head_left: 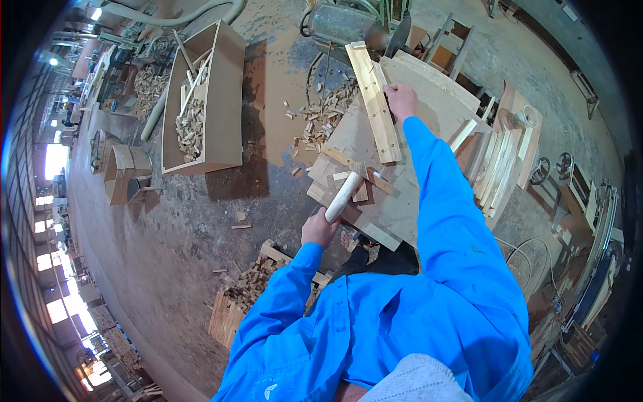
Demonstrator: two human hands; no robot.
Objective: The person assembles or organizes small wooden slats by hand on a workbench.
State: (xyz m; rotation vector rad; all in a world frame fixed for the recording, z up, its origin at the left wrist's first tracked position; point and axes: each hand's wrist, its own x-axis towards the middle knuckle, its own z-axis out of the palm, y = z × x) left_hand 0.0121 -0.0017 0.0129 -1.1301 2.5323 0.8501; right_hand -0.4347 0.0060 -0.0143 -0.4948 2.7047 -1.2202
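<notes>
Near the centre of the frame, the left hand (320, 229) is wrapped around the thick, pale handle of a hammer (343, 196), which slants up and to the right over the near edge of the worktop (429, 90). The hammer's head lies among small wood pieces (383, 184) — its exact shape is hard to make out. Above centre, the right hand (402, 100) is beside the right edge of a long pale board (372, 104) dotted with dark spots; its fingers look curled, but I cannot tell whether they grip anything. The board runs from the upper middle of the frame down toward the hammer's head.

At upper left, a tall-sided box (226, 107) holds offcuts (191, 130) (a few long sticks poke out too). More scraps (327, 124) lie on the floor between box and worktop. Right of centre are light wooden strips (499, 171) — a tape roll (527, 118) sits just above them.
</notes>
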